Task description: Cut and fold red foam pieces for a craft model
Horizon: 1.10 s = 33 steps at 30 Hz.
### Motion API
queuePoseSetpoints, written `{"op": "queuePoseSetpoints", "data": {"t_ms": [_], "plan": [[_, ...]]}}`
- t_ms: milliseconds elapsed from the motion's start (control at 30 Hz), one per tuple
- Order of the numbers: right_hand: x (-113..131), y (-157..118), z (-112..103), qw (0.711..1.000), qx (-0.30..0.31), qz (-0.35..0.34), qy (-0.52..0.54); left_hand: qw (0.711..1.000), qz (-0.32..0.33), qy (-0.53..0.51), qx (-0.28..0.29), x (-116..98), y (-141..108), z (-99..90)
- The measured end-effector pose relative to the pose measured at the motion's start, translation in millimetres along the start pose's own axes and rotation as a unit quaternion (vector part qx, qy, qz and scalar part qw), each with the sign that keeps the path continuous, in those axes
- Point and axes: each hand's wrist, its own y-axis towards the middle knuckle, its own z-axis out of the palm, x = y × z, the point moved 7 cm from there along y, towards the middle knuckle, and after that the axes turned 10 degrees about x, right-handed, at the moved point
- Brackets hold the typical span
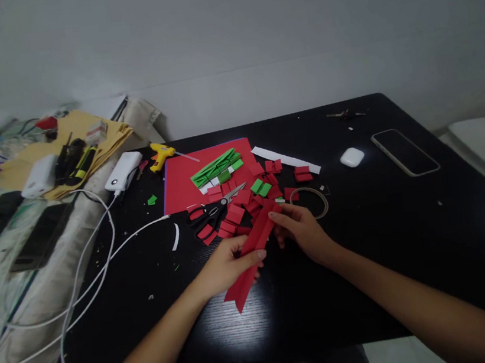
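Note:
A long red paper strip point(246, 283) with lengthwise creases slants between both hands above the black table. My left hand point(231, 264) is closed around its middle, the thumb lying on top. At the strip's far end, my right hand point(299, 230) pinches the edge between thumb and fingers. Just beyond lie several folded red paper pieces point(230, 216) and a small folded green piece point(261, 187). Black-handled scissors point(212, 211) rest among them, blades half apart. Beside my right hand is a roll of tape point(324, 201), partly covered by the fingers.
Behind the pieces lie a red sheet point(175, 184), pleated green paper point(216, 169) and a white strip point(288, 160). A yellow glue gun point(162, 154) and white power bank point(123, 172) stand left, with white cables point(111, 222). Rightward are a white case point(352, 157) and phone point(405, 152).

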Motion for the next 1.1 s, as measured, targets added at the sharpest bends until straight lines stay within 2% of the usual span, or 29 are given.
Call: {"op": "queuePoseSetpoints", "data": {"t_ms": [167,267,600,833,1000,1100], "plan": [[-10.1,-4.4,18.8,0.993,0.101,0.033,-0.052,1.000,0.009,0.008,0.007,-1.5,0.4,0.0],[-13.6,-4.8,22.0,0.991,0.120,0.034,-0.056,1.000,0.013,0.006,0.007,-2.0,0.6,0.4],[-5.0,0.7,5.8,0.999,0.046,0.018,-0.006,1.000,0.001,-0.009,-0.005,-0.4,-0.2,-0.4],[1.7,2.6,-10.3,1.000,-0.016,-0.008,0.006,0.999,0.030,0.003,-0.013,-4.1,0.4,-0.4],[2.6,1.6,-7.5,1.000,-0.020,-0.013,-0.007,0.999,0.032,0.001,-0.017,-3.3,1.7,-0.9],[1.1,1.7,-3.8,1.000,-0.003,-0.008,-0.006,0.999,0.033,0.011,-0.013,-4.4,1.8,-0.6]]}}
